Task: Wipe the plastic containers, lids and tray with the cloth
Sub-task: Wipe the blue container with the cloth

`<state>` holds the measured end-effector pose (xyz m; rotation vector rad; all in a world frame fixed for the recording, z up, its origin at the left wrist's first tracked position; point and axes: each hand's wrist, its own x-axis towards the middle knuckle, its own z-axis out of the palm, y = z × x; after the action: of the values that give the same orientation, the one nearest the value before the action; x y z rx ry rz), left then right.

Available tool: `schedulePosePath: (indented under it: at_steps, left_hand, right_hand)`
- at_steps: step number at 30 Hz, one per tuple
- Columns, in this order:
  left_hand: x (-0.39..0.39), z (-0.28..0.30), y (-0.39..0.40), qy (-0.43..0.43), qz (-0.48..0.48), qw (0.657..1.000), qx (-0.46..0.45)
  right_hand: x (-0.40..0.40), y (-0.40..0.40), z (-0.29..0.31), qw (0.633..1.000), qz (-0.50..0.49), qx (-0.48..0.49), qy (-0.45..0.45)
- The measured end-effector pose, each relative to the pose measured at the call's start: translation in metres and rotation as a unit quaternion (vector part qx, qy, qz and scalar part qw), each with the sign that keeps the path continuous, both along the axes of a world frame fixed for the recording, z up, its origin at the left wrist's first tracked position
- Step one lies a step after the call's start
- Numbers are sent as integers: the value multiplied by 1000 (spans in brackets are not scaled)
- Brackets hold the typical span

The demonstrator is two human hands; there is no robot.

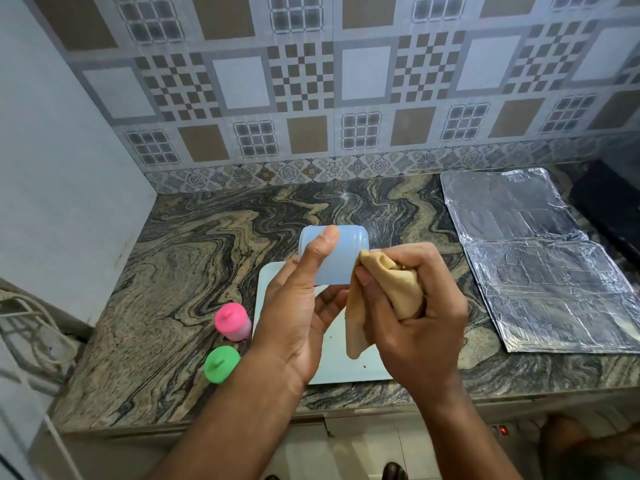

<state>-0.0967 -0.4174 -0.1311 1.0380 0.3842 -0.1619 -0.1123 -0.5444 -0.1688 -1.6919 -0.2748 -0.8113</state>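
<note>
The light, stiff pale blue plastic container is gripped by left hand fingers; the soft tan cloth is bunched in right hand fingers.

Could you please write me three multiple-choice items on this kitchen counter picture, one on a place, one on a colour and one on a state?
1. Where does the pink-lidded container stand?
A. on the foil sheet
B. on the counter left of the tray
C. inside the blue container

2. What colour is the lid nearest the counter's front edge?
A. green
B. red
C. yellow

3. What is the right hand doing?
A. resting flat on the counter
B. gripping a bunched cloth
C. holding a lid

Answers: 1 B, it stands on the counter just left of the tray. 2 A, that lid is bright green. 3 B, its fingers curl round the tan cloth beside the blue container, which the left hand holds.
</note>
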Motion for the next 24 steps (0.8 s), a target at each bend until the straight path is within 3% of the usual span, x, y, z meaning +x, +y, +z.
schedulePosePath:
  at_steps: [5, 9, 17, 22, 24]
  left_hand:
    - [1, -11, 3, -111, 45, 988, 100]
    - [-2, -16, 7, -197, 51, 970, 136]
    - [12, -19, 42, -349, -85, 912, 196]
    - [12, -18, 56, -372, -170, 897, 165]
    - [9, -18, 55, -360, -175, 907, 129]
  right_hand:
    - [-1, 6, 7, 988, 8, 133, 80]
    - [6, -4, 13, 975, 44, 170, 137]
    - [14, -15, 22, 942, 122, 229, 213]
    - [22, -16, 30, 913, 144, 235, 302]
    - [25, -15, 32, 905, 127, 237, 330]
